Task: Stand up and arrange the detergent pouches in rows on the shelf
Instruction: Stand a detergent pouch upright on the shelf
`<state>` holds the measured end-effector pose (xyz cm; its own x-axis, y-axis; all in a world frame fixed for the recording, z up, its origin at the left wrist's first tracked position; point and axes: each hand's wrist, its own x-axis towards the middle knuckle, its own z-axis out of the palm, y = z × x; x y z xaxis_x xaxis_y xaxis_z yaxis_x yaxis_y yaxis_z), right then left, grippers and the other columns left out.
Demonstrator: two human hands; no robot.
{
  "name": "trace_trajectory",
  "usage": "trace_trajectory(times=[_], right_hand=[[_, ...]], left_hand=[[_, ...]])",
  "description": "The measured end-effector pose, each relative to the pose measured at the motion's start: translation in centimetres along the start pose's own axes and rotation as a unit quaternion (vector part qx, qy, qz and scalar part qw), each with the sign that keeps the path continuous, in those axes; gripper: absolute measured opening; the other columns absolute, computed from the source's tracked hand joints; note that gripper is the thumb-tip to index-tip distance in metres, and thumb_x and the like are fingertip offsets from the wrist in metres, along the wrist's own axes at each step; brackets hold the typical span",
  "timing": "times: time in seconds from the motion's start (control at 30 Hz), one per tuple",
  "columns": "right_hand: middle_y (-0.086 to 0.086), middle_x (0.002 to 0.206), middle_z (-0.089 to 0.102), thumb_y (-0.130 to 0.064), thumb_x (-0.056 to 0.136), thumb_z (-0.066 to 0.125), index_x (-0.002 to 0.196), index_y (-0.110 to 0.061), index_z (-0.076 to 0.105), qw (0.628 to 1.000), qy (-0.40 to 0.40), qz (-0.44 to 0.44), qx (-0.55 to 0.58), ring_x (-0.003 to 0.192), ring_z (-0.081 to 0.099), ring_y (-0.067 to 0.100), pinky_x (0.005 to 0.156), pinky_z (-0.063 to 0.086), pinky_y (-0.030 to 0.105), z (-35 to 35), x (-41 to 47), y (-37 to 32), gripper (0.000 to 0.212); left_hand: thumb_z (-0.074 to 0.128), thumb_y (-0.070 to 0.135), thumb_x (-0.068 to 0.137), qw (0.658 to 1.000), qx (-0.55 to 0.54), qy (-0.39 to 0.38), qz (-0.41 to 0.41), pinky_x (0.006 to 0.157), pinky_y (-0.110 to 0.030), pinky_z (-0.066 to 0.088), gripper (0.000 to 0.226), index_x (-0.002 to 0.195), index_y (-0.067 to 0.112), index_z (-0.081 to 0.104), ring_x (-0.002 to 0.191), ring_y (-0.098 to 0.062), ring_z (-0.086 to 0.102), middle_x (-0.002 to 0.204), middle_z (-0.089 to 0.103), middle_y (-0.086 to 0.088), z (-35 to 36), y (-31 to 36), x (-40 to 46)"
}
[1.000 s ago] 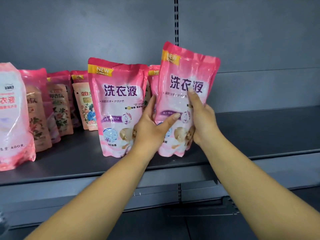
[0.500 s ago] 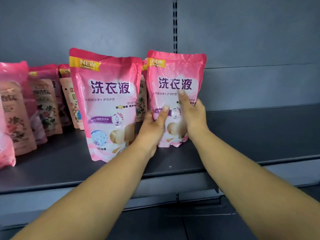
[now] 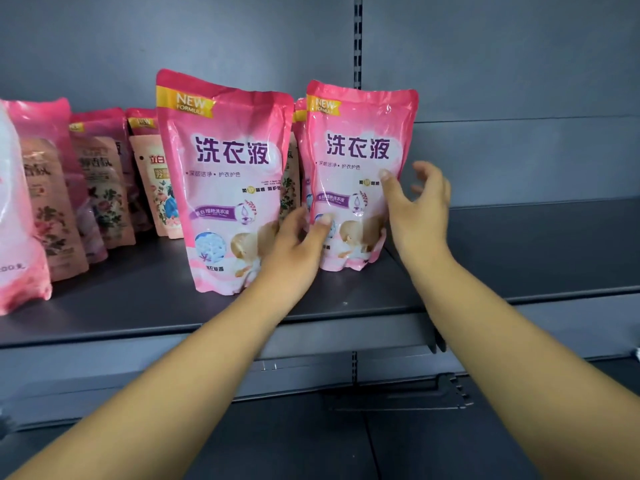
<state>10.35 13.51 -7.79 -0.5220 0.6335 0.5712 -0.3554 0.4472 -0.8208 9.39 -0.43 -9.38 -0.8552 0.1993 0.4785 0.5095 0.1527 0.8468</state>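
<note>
A pink detergent pouch [image 3: 360, 147] stands upright on the grey shelf [image 3: 346, 299], with more pink pouches close behind it. My left hand [image 3: 298, 244] touches its lower left part, thumb on the front face. My right hand [image 3: 419, 206] is at its right edge with fingers spread and lifted off; only the thumb tip touches the front. A second, nearer pink pouch [image 3: 225, 181] stands upright to the left, just beside my left hand.
Further left stand several floral peach and pink pouches [image 3: 100, 188] in rows, and a large pale pink pouch [image 3: 17, 237] at the frame's left edge. The shelf's right half [image 3: 536, 244] is bare. A slotted upright [image 3: 357, 39] runs up the back panel.
The pouch, held tilted above the shelf a second ago, now stands upright on it. My right hand has let go and opened away to the right; my left hand has loosened.
</note>
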Motion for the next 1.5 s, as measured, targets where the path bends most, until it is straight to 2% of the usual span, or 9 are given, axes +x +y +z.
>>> trace_trajectory(times=[0.1, 0.23, 0.4, 0.5, 0.57, 0.73, 0.83, 1.2, 1.5], right_hand=[[-0.001, 0.134, 0.037, -0.033, 0.087, 0.06, 0.129, -0.014, 0.043, 0.998, -0.019, -0.057, -0.022, 0.117, 0.042, 0.007, 0.087, 0.032, 0.01, -0.9, -1.6, -1.2, 0.049], [-0.004, 0.113, 0.05, -0.03, 0.088, 0.059, 0.111, -0.017, 0.054, 0.995, -0.07, -0.045, 0.05, 0.104, 0.049, 0.01, 0.094, 0.043, 0.026, 0.3, -3.5, -2.7, 0.026], [-0.006, 0.09, 0.06, -0.045, 0.088, 0.054, 0.096, -0.012, 0.057, 0.964, -0.241, 0.067, 0.094, 0.08, 0.054, 0.006, 0.07, 0.041, 0.018, 6.0, -4.6, -3.9, 0.034], [-0.005, 0.118, 0.058, -0.058, 0.076, 0.06, 0.124, -0.015, 0.053, 0.934, -0.277, 0.178, 0.139, 0.102, 0.056, 0.013, 0.086, 0.045, 0.027, 8.6, -6.0, -4.4, 0.064], [-0.004, 0.114, 0.056, -0.052, 0.083, 0.058, 0.127, -0.014, 0.05, 0.927, -0.293, 0.192, 0.132, 0.095, 0.053, 0.013, 0.068, 0.044, 0.023, 9.0, -7.1, -4.8, 0.058], [-0.013, 0.089, 0.06, -0.037, 0.083, 0.063, 0.097, -0.029, 0.052, 0.957, -0.223, 0.051, 0.177, 0.08, 0.06, 0.006, 0.075, 0.056, 0.034, 6.1, -8.7, -5.4, 0.019], [-0.008, 0.073, 0.06, -0.033, 0.083, 0.064, 0.098, -0.02, 0.055, 0.953, -0.151, 0.043, 0.26, 0.051, 0.055, 0.008, 0.046, 0.048, 0.024, 2.9, -7.8, -5.9, 0.022], [-0.003, 0.069, 0.053, -0.037, 0.088, 0.057, 0.099, -0.022, 0.051, 0.964, -0.128, 0.123, 0.197, 0.046, 0.05, 0.01, 0.032, 0.038, 0.018, -1.0, -6.0, -1.0, 0.019], [-0.011, 0.08, 0.06, -0.036, 0.086, 0.061, 0.09, -0.032, 0.049, 0.968, -0.09, 0.1, 0.21, 0.075, 0.062, 0.013, 0.069, 0.054, 0.035, -0.3, -5.5, 0.3, 0.013]], left_hand=[[0.045, 0.023, 0.095, 0.996, 0.015, -0.014, 0.086, 0.066, 0.008, 0.03, 0.025, 0.118, 0.02, 0.054, 0.068, 0.026, 0.047, 0.075, 0.049, 0.029, -2.9, 0.5, -3.2], [0.047, 0.048, 0.083, 0.966, 0.045, 0.172, 0.19, 0.095, -0.013, 0.039, 0.028, 0.109, 0.038, 0.05, 0.107, 0.004, 0.052, 0.113, 0.056, 0.011, -7.7, 0.0, -2.5], [0.046, 0.061, 0.084, 0.985, -0.014, 0.167, -0.05, 0.11, -0.035, 0.031, 0.074, 0.141, 0.016, 0.029, 0.127, -0.016, 0.043, 0.141, 0.042, -0.003, -8.4, -1.7, 1.5], [0.053, 0.054, 0.085, 0.987, -0.072, 0.113, -0.085, 0.098, -0.042, 0.047, 0.051, 0.121, 0.018, 0.055, 0.105, -0.018, 0.062, 0.114, 0.065, -0.001, -7.9, -2.9, 1.5], [0.055, 0.047, 0.087, 0.985, -0.082, 0.142, -0.055, 0.092, -0.045, 0.051, 0.029, 0.099, 0.023, 0.065, 0.094, -0.019, 0.067, 0.097, 0.07, 0.001, -8.2, -3.0, 0.8], [0.053, 0.052, 0.079, 0.976, -0.148, 0.152, 0.053, 0.082, -0.051, 0.052, 0.027, 0.085, 0.03, 0.066, 0.09, -0.022, 0.068, 0.089, 0.072, 0.005, -7.0, -1.1, -2.4], [0.056, 0.049, 0.082, 0.979, -0.152, 0.089, 0.105, 0.062, -0.031, 0.053, 0.025, 0.082, 0.024, 0.061, 0.07, -0.009, 0.064, 0.071, 0.067, 0.01, -4.5, 1.6, -2.4], [0.056, 0.043, 0.083, 0.979, -0.203, -0.007, 0.004, 0.094, -0.048, 0.049, 0.037, 0.111, 0.019, 0.06, 0.102, -0.024, 0.065, 0.109, 0.069, -0.007, 2.0, -0.3, -1.6], [0.063, 0.06, 0.065, 0.987, -0.156, -0.022, 0.014, 0.094, -0.048, 0.049, 0.076, 0.128, 0.02, 0.047, 0.105, -0.022, 0.064, 0.116, 0.066, -0.002, 2.3, -1.2, -0.6]])
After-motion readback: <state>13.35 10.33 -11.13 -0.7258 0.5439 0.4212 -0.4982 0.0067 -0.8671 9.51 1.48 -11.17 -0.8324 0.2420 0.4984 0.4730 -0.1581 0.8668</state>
